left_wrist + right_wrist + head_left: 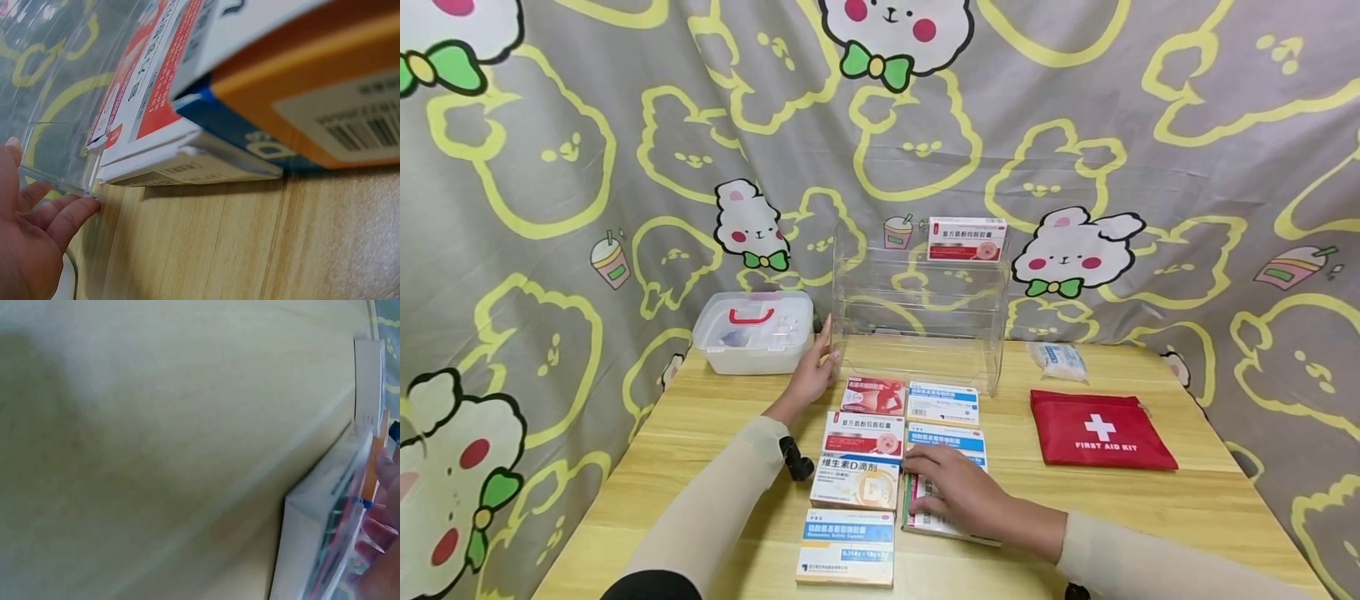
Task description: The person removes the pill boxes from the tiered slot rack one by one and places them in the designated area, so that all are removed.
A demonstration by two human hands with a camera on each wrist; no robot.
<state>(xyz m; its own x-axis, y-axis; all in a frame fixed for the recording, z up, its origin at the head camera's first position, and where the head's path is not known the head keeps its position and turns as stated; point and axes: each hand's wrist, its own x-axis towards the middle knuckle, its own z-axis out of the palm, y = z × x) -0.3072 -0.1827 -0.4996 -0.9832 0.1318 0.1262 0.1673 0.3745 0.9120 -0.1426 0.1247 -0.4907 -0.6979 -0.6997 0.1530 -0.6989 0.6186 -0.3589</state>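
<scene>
At the back stands a clear acrylic rack (917, 333) with a red-and-white medicine box (967, 239) on its top tier. My left hand (812, 371) is at the rack's lower left side, its extended fingers (70, 220) touching the bottom corner. My right hand (958, 492) lies over a white medicine box with green and pink edging (943, 522), partly hiding it; the fingers are loosely bent over its left part. Just behind that box is a blue-and-white box (958, 442). The left row holds a vitamin D drops box (855, 481) and another blue-and-white box (846, 547).
Nearest the rack lie a red box (874, 396) and a white-and-blue box (943, 403). A lidded plastic case (756, 333) with a red handle stands back left. To the right are a red first aid pouch (1101, 429) and a clear packet (1060, 361).
</scene>
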